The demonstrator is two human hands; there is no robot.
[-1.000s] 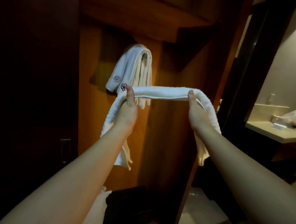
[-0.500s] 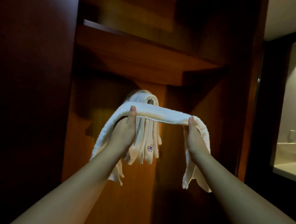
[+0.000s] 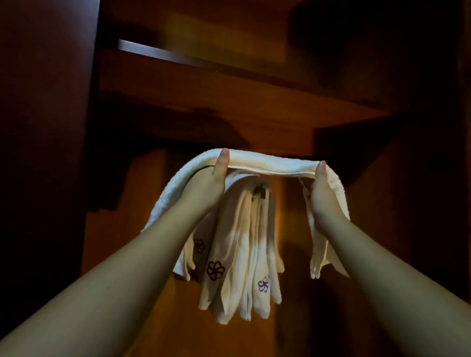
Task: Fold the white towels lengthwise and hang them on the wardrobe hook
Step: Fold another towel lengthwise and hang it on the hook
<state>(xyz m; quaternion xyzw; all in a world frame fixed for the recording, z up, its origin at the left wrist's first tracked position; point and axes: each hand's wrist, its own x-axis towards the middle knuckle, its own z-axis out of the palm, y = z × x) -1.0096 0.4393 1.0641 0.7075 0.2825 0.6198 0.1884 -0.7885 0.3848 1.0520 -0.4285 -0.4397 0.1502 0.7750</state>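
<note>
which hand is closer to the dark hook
Left. The left hand grips the folded towel just left of the hook; the right hand grips it farther right.

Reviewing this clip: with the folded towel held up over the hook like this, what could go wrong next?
1. The hook already carries several hanging towels and is nearly buried, so the folded towel may miss it and slide off.
2. Draping it may nudge those towels loose.
3. The left hand and right hand grip apart from each other; the free ends hang unevenly, so it could slip sideways.
</note>
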